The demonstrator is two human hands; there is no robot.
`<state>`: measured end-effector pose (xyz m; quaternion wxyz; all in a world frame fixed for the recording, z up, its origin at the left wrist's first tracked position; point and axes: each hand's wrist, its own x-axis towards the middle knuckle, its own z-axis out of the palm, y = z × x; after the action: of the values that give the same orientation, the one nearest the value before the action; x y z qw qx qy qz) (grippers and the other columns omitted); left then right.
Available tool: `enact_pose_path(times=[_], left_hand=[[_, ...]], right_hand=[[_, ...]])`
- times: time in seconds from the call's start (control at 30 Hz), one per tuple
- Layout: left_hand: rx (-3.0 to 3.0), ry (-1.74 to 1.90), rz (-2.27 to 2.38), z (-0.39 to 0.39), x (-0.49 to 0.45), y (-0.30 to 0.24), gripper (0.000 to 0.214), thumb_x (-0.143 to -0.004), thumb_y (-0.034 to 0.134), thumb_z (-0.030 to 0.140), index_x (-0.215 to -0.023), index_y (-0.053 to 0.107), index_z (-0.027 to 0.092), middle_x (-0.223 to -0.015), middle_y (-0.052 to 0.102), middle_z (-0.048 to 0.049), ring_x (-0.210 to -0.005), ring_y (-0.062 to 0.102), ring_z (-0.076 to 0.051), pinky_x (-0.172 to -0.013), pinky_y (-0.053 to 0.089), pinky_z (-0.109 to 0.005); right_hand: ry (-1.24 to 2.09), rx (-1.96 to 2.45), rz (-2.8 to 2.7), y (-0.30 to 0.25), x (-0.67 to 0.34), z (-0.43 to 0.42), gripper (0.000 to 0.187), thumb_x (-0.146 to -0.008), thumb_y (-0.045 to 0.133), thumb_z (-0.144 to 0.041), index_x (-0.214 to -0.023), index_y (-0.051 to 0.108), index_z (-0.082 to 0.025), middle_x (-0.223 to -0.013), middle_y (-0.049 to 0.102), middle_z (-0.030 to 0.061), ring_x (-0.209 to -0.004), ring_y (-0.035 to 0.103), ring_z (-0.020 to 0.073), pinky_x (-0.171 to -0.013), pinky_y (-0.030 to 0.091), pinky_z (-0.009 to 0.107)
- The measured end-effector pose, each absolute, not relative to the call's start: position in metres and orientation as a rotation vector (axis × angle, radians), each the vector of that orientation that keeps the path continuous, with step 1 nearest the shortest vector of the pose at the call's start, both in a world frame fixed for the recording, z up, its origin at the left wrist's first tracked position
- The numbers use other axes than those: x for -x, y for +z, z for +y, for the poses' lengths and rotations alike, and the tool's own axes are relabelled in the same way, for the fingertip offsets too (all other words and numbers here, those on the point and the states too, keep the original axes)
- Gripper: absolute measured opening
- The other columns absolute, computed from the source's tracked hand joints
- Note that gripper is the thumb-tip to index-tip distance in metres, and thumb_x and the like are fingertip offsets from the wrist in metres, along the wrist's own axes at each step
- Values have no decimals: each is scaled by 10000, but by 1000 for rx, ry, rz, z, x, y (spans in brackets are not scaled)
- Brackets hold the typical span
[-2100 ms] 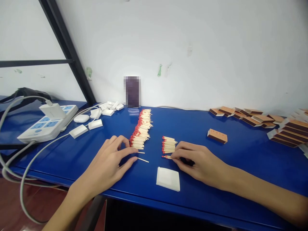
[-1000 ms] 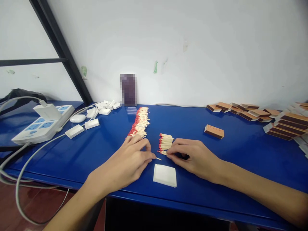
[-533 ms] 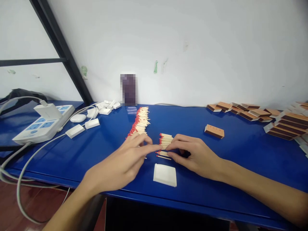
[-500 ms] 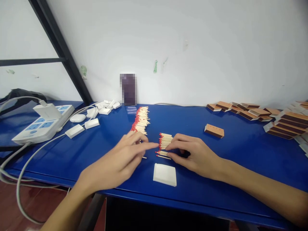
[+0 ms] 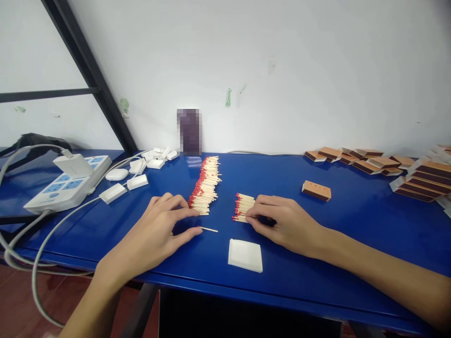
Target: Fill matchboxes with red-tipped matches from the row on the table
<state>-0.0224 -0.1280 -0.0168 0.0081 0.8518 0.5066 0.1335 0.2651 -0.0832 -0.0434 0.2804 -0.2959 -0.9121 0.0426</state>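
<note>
The left hand (image 5: 155, 232) is spread, thumb and forefinger parted, the forefinger at the near end of a long row of red-headed matches (image 5: 210, 180) and the thumb at the end of a single match (image 5: 211, 229) lying on the blue counter (image 5: 275, 178). The right hand (image 5: 282, 223) has its fingertips drawn together at the stick ends of a shorter row of matches (image 5: 243, 206); whether they pinch one is hard to tell. A white square piece (image 5: 245, 256) lies nearer the front edge, and an orange matchbox (image 5: 316, 190) beyond the right hand.
</note>
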Motion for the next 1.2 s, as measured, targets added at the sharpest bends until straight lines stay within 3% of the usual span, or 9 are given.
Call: enact_pose_path(times=[0.33, 0.63, 0.8, 0.93, 1.07, 1.2], left_hand=[[-2724, 466, 1644, -125, 19, -26, 350, -920, 547, 524, -1104, 679, 258, -1011, 606, -29, -940, 506, -219, -859, 348, -400], [-2592, 537, 1538, -129, 14, -29, 252, -972, 487, 402, -1038, 685, 261, -1008, 607, -24, -916, 525, -197, -823, 426, -368], [-2547, 551, 1503, -129, 14, -29, 247, -978, 479, 397, -1022, 682, 263, -1004, 607, -19, -931, 539, -187, -838, 438, -352], [-2593, 530, 1561, -129, 23, -27, 243, -922, 556, 456, -1016, 684, 273, -822, 599, 7, -804, 544, -176, -799, 413, -351], [-2540, 528, 1677, -128, 37, -23, 312, -863, 611, 511, -1050, 685, 272, -597, 517, 46, -628, 507, -151, -703, 408, -305], [-2446, 486, 1687, -127, 43, -20, 343, -869, 595, 519, -1092, 673, 269, -618, 528, 53, -566, 497, -122, -586, 385, -256]], right_hand=[[180, 757, -2344, -43, -268, -88, 148, -886, 534, -154, -819, 661, -190, -694, 634, 2, -612, 552, 117, -572, 428, 240], [323, 887, -2316, -42, -269, -90, 145, -878, 547, -190, -770, 644, -193, -644, 603, -17, -542, 509, 98, -514, 404, 227], [240, 901, -2327, -46, -269, -89, 138, -880, 549, -190, -783, 646, -205, -554, 552, -47, -503, 481, 101, -597, 419, 269], [177, 915, -2304, -48, -271, -90, 143, -893, 547, -214, -797, 654, -213, -498, 500, -61, -480, 455, 107, -616, 425, 284], [198, 797, -2367, -39, -263, -88, 136, -897, 549, -198, -889, 684, -205, -603, 584, -29, -561, 531, 116, -593, 428, 254], [219, 751, -2623, -23, -232, -77, 216, -889, 616, -268, -1071, 690, -180, -875, 646, 41, -699, 595, 141, -614, 437, 261]])
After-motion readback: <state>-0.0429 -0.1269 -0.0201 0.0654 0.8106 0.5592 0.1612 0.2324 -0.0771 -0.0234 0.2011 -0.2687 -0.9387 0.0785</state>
